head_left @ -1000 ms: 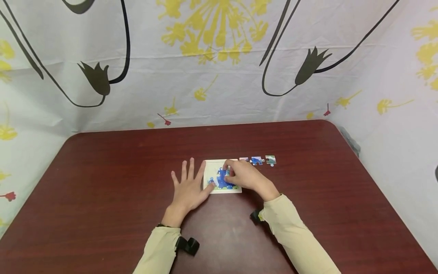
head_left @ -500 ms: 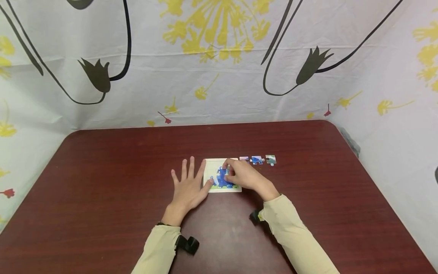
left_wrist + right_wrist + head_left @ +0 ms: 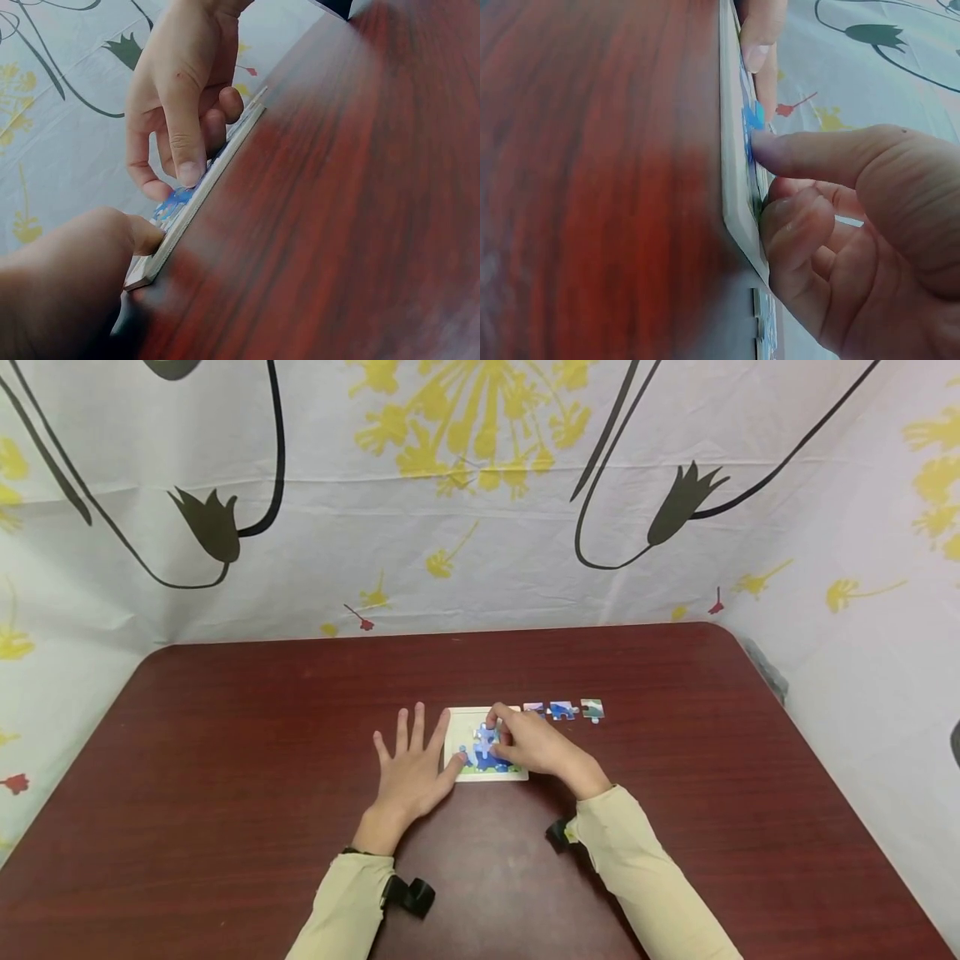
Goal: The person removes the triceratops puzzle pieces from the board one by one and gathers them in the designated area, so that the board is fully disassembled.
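Note:
A small puzzle board [image 3: 455,720] with a pale frame lies flat on the table, showing a blue picture above a green strip. My right hand [image 3: 543,745] pinches a blue jigsaw piece [image 3: 483,737] between thumb and index finger, low over the board's middle. In the right wrist view the thumb presses at the blue piece [image 3: 754,118], and the other fingers curl beside the board's edge. My left hand [image 3: 411,783] lies spread on the table left of the board. Its thumb [image 3: 144,234] rests on the board's near left corner. Part of the picture is hidden under the right hand.
Three loose jigsaw pieces [image 3: 562,711] lie in a row behind and right of the board, the leftmost partly covered by the right hand. The dark red table [image 3: 247,760] meets a patterned cloth [image 3: 315,560] at its far edge. Both wrists wear black camera mounts [image 3: 410,896].
The piece under my right fingers looks lighter now, as if tilted to catch the light. Earlier, my left thumb drew slightly back up along the board's edge. Loose pieces stay put.

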Action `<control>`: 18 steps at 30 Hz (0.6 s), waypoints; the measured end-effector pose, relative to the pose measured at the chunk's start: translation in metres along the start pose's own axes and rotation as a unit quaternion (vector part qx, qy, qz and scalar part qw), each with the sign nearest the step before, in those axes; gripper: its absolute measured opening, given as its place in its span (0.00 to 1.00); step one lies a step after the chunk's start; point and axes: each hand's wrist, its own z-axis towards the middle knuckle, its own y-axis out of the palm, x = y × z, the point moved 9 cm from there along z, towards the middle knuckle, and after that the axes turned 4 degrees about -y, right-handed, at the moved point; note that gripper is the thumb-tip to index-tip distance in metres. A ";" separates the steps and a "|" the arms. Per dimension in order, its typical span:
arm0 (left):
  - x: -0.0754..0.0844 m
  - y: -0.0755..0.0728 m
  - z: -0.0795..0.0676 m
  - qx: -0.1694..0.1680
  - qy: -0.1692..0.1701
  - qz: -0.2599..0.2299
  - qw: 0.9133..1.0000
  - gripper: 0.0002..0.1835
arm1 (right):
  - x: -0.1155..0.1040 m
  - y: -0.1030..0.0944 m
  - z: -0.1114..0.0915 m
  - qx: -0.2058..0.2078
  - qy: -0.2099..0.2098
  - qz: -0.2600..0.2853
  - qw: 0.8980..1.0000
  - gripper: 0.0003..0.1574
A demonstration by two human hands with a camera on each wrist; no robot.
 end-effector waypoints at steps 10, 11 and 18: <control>-0.001 0.001 -0.002 -0.003 -0.004 0.001 1.000 0.39 | 0.001 0.002 0.001 0.001 0.001 0.014 1.000 0.22; -0.002 0.001 -0.002 -0.002 -0.004 0.001 1.000 0.39 | 0.001 0.002 0.001 0.002 0.000 0.008 1.000 0.21; 0.000 0.000 -0.001 0.004 -0.001 0.000 1.000 0.38 | -0.003 -0.006 0.000 0.018 -0.002 -0.034 0.999 0.18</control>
